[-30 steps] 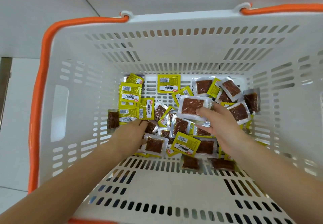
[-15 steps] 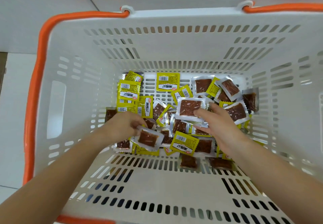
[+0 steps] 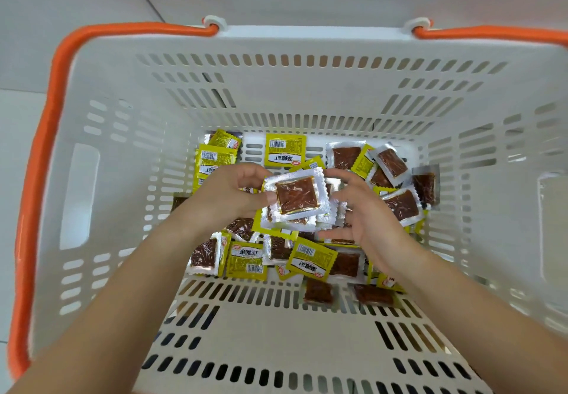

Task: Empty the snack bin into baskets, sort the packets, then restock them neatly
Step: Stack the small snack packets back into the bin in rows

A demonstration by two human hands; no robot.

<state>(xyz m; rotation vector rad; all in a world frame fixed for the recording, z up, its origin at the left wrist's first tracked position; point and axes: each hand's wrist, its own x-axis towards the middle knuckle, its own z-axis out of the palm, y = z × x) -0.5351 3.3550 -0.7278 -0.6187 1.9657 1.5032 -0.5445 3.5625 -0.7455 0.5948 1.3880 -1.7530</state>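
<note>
Inside the white basket [image 3: 101, 123], above the loose heap of snack packets [image 3: 310, 260] on its slotted floor: a small stack of clear packets [image 3: 296, 200], brown slab side up, pinched at its left edge by the left hand [image 3: 229, 192], thumb on top and fingers curled beneath. Just right of that stack, the right hand [image 3: 365, 218], fingers loosely bent and spread, holding nothing that can be made out, perhaps brushing the stack's crimped right edge. Around both hands, toward the basket's far wall and near wall alike, yellow-backed and clear-faced packets mixed and overlapping. Probably light, thin, flexible film with a firm flat slab inside; glossy, so likely slippery and prone to fanning out of a stack. Best taken by the crimped borders or squeezed flat across both faces, edges squared against the palm. Little risk of breakage; more of sliding and dropping.
</note>
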